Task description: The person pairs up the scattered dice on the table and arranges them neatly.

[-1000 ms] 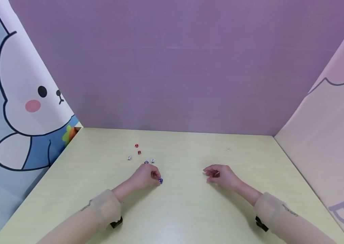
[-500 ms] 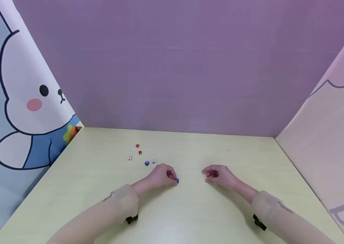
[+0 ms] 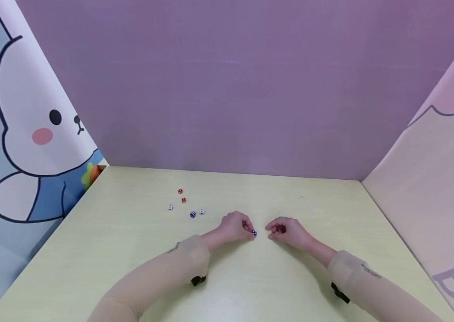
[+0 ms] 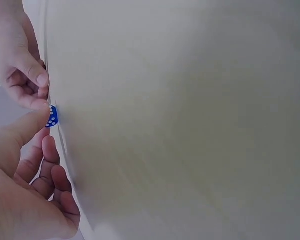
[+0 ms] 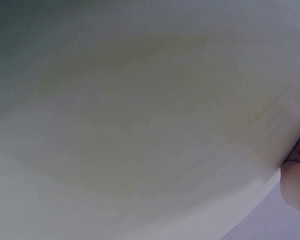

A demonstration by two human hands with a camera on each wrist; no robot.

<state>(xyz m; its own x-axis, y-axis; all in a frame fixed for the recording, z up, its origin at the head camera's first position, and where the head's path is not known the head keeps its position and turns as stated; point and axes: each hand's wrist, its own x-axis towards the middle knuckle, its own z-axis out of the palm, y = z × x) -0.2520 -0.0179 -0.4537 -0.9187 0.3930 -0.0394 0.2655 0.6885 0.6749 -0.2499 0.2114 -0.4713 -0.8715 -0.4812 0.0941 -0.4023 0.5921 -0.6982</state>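
Observation:
Between its thumb and fingertips my left hand (image 3: 235,226) pinches a blue die with white dots (image 3: 254,233), low over the table. In the left wrist view this blue die (image 4: 52,116) shows its dotted face beside the thumb. Just to the right, my right hand (image 3: 289,232) holds nothing; its fingers are loosely bent and its thumb points toward the die, a small gap away. Only a bit of the right hand (image 5: 296,182) enters the right wrist view, at the right edge.
Left of the hands, another blue die (image 3: 193,214) lies close to a white die (image 3: 202,212). A second white die (image 3: 170,207) and two red dice, one nearer (image 3: 184,200) and one farther (image 3: 180,191), lie behind. A purple panel (image 3: 227,89) stands along the table's (image 3: 130,250) far edge.
My left hand has moved right with the blue die, up close to the right hand. The other blue die has come into full sight. The right hand has barely shifted.

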